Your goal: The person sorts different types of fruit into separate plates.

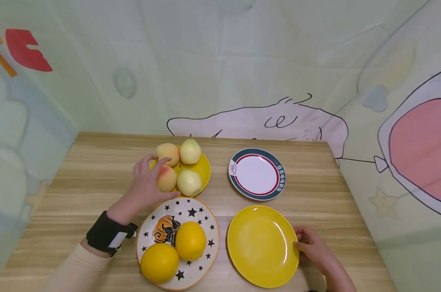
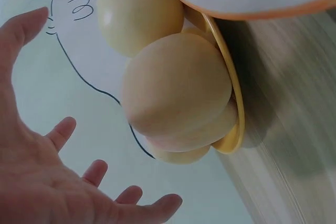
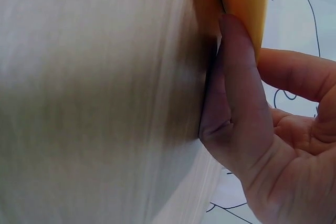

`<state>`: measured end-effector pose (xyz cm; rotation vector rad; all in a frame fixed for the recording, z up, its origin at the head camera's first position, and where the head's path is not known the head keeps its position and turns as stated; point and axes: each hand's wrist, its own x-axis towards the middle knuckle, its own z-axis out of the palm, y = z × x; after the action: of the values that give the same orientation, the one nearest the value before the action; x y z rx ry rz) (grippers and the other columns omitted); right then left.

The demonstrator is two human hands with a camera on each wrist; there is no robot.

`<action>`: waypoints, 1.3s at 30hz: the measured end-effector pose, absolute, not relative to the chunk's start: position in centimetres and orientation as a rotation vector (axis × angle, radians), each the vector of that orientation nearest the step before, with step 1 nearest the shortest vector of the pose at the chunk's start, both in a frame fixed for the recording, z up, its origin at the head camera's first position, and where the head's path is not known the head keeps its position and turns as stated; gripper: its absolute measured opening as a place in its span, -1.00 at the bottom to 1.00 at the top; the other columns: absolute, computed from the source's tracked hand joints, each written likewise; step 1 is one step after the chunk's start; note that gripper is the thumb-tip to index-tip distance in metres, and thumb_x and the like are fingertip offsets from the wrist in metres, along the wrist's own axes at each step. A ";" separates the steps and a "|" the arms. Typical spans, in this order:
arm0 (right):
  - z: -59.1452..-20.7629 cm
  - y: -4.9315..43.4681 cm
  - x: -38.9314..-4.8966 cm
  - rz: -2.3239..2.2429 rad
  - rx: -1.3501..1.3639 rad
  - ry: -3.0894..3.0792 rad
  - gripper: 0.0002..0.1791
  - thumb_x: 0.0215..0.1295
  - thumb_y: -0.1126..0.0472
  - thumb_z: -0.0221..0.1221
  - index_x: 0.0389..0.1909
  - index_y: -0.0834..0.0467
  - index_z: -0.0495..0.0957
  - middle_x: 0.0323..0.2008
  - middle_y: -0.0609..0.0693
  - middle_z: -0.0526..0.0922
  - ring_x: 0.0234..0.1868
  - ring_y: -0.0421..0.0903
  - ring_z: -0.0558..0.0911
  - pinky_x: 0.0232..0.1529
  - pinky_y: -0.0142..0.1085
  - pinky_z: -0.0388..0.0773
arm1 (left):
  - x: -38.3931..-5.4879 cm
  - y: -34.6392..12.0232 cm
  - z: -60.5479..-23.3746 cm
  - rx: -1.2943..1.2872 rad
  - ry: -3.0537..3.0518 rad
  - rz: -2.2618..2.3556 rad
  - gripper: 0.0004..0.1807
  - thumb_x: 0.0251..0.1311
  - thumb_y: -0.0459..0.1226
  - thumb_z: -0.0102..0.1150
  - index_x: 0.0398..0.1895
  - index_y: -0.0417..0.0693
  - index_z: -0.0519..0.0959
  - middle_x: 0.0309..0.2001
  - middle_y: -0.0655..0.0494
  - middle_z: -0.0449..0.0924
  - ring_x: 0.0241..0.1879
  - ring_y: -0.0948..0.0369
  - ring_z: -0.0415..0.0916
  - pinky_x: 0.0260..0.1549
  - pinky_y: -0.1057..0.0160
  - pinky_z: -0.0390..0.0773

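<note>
My left hand [image 1: 147, 184] hovers with spread fingers over a small yellow plate [image 1: 205, 168] at the back left. That plate bears two peaches [image 1: 166, 178] and two pale pears [image 1: 189, 182]. In the left wrist view the fingers stand apart from the nearer peach [image 2: 176, 85], with a gap between. At the front right, my right hand [image 1: 317, 249] pinches the right rim of a large yellow plate [image 1: 260, 247]. The right wrist view shows that plate's edge [image 3: 249, 9] between thumb and fingers, the hand low against the table.
A white plate with stars and a pumpkin picture [image 1: 205, 259] stands front left, bearing two orange-yellow round fruits [image 1: 191, 240]. Behind the large yellow plate lies a white plate with a dark green rim [image 1: 257, 174]. A printed cloth [image 1: 220, 73] hangs behind the wooden table [image 1: 103, 162].
</note>
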<state>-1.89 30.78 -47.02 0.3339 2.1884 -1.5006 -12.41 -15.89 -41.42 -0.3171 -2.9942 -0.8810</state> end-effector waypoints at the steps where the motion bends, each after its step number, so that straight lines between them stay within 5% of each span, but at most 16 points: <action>1: -47.0 30.8 -1.9 -1.502 0.326 2.186 -0.58 0.21 0.49 0.02 0.09 0.49 0.23 -0.19 0.13 0.43 -0.25 -0.12 0.52 -0.32 -0.16 0.64 | -12.7 -15.9 -41.4 -0.314 -3.009 -0.879 0.03 -0.26 0.11 0.48 0.33 0.10 0.18 0.33 -0.24 -0.10 0.27 -0.26 -0.20 0.04 -0.28 0.24; 30: -46.8 30.4 -2.0 -1.455 0.382 2.245 -0.61 0.17 0.51 0.04 0.04 0.47 0.29 -0.20 0.15 0.44 -0.26 -0.09 0.49 -0.36 -0.22 0.61 | -15.7 -14.8 -44.1 -0.258 -3.190 -0.845 -0.08 -0.28 -0.09 0.48 0.27 -0.01 0.30 0.11 -0.17 0.00 -0.01 -0.18 0.03 -0.26 0.00 0.39; 39: -47.0 30.4 -2.0 -1.440 0.388 2.264 -0.60 0.16 0.50 0.04 0.05 0.47 0.29 -0.20 0.14 0.45 -0.26 -0.08 0.49 -0.37 -0.20 0.61 | -15.4 -14.4 -44.9 -0.204 -3.094 -0.918 -0.25 -0.33 -0.28 0.49 0.09 -0.08 0.44 0.08 -0.13 0.03 -0.12 -0.17 0.18 -0.29 0.06 0.40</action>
<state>-2.02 30.43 -46.98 0.3880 2.2638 -1.4397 -15.39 -14.38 -44.88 -0.2045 -3.0936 -0.9184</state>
